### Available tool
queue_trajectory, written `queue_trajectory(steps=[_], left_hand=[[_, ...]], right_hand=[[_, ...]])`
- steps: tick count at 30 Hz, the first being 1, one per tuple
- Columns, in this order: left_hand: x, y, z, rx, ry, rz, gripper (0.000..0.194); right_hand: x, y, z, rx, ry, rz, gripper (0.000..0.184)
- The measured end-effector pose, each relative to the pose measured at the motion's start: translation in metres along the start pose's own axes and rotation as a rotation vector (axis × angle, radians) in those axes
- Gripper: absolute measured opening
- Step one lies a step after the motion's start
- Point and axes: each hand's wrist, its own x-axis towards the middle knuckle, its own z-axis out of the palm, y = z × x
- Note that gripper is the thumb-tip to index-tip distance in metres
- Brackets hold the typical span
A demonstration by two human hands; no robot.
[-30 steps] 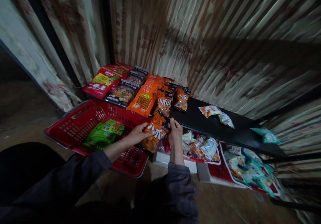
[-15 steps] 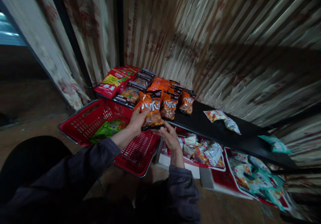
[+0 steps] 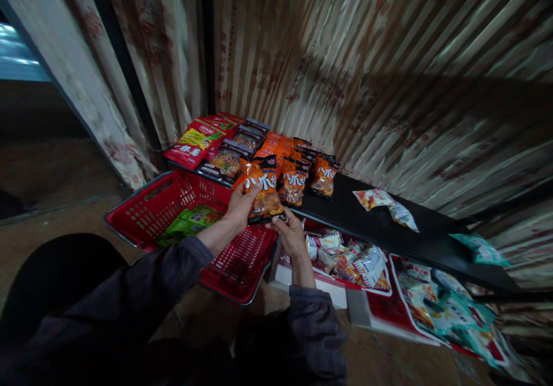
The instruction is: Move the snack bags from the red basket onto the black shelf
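Note:
An orange snack bag [image 3: 263, 193] with black ends is held up in front of the black shelf [image 3: 345, 210], above the red basket's right end. My left hand [image 3: 239, 208] grips its left side, thumb across the front. At the lower right corner, my right hand [image 3: 290, 231] pinches the bag's black bottom edge. Just behind it on the shelf stand matching orange bags [image 3: 294, 181], with another orange bag [image 3: 324, 176] to their right. Farther left lie dark brown snack packs [image 3: 224, 164] and red snack bags [image 3: 199, 141].
Below the shelf's left end is a red basket [image 3: 125, 219] holding green packets [image 3: 190, 223]. Two bins of snack packets [image 3: 341, 259] and teal bags [image 3: 458, 311] stand under the shelf. White packets [image 3: 375, 199] and a teal bag [image 3: 479, 249] lie on its right half. A curtain [image 3: 345, 57] hangs behind.
The right hand has shifted slightly left and its fingers have closed on the bag's bottom edge. The left hand keeps its grip; the view has moved a little.

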Motion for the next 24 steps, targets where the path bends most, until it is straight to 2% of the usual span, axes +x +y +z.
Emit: queue_trajectory(steps=[6,12,15,20,22,24], left_hand=[[0.002,0.001,-0.002,-0.036,-0.023,-0.052,0.036],[0.009,-0.006,-0.003,0.037,0.019,0.030,0.037],[0.015,-0.009,-0.009,0.182,0.096,0.176,0.044],[0.020,-0.006,-0.020,0.477,0.183,0.528,0.067],[0.018,-0.002,-0.022,0.573,0.188,0.618,0.064],[0.015,0.001,-0.024,0.637,0.187,0.646,0.054]], right_hand=[[0.001,0.001,0.001,0.005,0.019,-0.004,0.041],[0.001,0.003,0.007,0.047,0.062,-0.014,0.039],[0.000,0.003,0.007,0.045,0.053,-0.022,0.039],[-0.001,0.007,0.005,-0.036,0.035,-0.046,0.044],[-0.001,0.009,0.003,-0.078,0.051,-0.074,0.044],[-0.001,0.012,0.002,-0.123,0.069,-0.095,0.043]])
